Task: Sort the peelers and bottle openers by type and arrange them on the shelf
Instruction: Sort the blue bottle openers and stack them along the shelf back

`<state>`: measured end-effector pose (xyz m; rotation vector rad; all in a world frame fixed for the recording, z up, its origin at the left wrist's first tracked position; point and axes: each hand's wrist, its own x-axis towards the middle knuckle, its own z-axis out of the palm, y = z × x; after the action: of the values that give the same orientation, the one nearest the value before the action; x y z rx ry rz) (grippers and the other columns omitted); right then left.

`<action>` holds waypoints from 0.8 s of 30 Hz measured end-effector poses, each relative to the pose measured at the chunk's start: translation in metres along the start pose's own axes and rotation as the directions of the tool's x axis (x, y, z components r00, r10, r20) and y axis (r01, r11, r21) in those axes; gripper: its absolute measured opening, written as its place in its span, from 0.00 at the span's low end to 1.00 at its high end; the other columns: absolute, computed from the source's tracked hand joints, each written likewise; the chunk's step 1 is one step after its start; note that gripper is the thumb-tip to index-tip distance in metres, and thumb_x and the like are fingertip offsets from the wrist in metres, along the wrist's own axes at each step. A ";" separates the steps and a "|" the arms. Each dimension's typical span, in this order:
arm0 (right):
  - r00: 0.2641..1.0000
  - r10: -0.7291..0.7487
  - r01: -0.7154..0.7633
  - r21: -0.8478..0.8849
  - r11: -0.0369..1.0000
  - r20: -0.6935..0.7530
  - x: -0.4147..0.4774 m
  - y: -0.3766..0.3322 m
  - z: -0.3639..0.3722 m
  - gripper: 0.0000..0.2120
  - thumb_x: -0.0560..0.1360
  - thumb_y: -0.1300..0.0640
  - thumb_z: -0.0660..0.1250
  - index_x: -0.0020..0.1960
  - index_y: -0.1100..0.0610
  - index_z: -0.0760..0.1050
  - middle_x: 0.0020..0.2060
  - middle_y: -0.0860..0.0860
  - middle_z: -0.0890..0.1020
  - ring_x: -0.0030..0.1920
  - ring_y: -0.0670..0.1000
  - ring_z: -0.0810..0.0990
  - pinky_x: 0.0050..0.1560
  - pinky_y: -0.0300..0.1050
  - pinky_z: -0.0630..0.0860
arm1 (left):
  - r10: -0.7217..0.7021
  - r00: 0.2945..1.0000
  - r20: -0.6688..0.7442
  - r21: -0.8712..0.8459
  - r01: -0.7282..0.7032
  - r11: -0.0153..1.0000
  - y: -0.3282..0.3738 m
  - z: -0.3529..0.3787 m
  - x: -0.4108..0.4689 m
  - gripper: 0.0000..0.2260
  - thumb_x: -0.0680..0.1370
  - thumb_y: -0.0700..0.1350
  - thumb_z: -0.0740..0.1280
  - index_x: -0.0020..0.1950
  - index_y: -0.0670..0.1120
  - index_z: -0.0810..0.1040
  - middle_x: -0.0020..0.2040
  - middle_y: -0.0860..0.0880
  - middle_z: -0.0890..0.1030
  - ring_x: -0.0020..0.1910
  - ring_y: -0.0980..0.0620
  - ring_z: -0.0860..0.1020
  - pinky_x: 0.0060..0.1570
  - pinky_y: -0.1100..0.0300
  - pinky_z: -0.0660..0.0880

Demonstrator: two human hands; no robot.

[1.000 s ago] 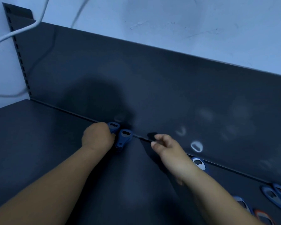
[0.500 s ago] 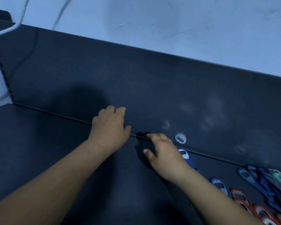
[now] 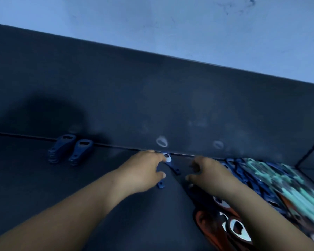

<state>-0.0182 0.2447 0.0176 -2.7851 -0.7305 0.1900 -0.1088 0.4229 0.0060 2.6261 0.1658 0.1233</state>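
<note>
Two stacks of dark-blue bottle openers [image 3: 81,151] stand on the shelf [image 3: 43,187] against its back panel [image 3: 152,96]. Two loose blue openers [image 3: 169,158] lie at the left hand [image 3: 143,171], whose fingers curl over them; whether it grips them cannot be told. The right hand [image 3: 208,173] hovers at the edge of the mixed pile [image 3: 270,182], fingers apart and loosely bent.

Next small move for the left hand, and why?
Probably lift the blue opener at the left hand and carry it left to the two blue stacks by the back panel: same type there, while the mixed pile lies right. Grip unclear.
</note>
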 end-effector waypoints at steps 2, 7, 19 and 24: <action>0.998 0.007 -0.008 0.021 1.000 0.062 -0.012 0.013 -0.005 0.14 0.68 0.45 0.73 0.49 0.47 0.74 0.46 0.44 0.79 0.47 0.47 0.77 0.44 0.40 0.71 | 0.028 0.997 0.076 -0.002 -0.028 1.000 0.011 0.009 0.004 0.20 0.76 0.53 0.67 0.68 0.57 0.71 0.62 0.55 0.71 0.61 0.54 0.71 0.61 0.59 0.69; 0.988 -0.035 0.041 -0.036 0.999 0.152 -0.027 0.028 -0.001 0.25 0.65 0.45 0.74 0.60 0.46 0.73 0.56 0.47 0.76 0.54 0.47 0.76 0.53 0.41 0.73 | -0.007 0.985 0.171 0.061 -0.003 0.998 0.033 0.028 0.010 0.22 0.76 0.55 0.67 0.69 0.56 0.69 0.69 0.52 0.67 0.70 0.50 0.63 0.67 0.54 0.66; 0.994 -0.105 0.106 -0.032 0.994 0.039 -0.026 0.028 0.007 0.21 0.69 0.54 0.68 0.61 0.48 0.68 0.54 0.49 0.79 0.55 0.52 0.77 0.47 0.40 0.69 | -0.416 0.902 -0.118 0.249 0.433 0.867 0.028 0.034 0.008 0.30 0.73 0.65 0.65 0.66 0.46 0.69 0.65 0.46 0.67 0.64 0.46 0.67 0.58 0.54 0.70; 0.981 -0.155 0.157 -0.002 0.988 0.115 -0.021 0.025 0.006 0.24 0.70 0.57 0.67 0.64 0.49 0.65 0.54 0.50 0.78 0.54 0.52 0.77 0.45 0.40 0.69 | -0.475 0.878 -0.055 0.078 0.478 0.875 0.021 0.025 0.004 0.24 0.75 0.53 0.69 0.67 0.45 0.68 0.67 0.45 0.64 0.61 0.45 0.71 0.57 0.56 0.71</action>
<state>-0.0256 0.2146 0.0057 -2.7291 -0.9762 0.3190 -0.0998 0.3933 -0.0055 2.5850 0.8423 -0.0115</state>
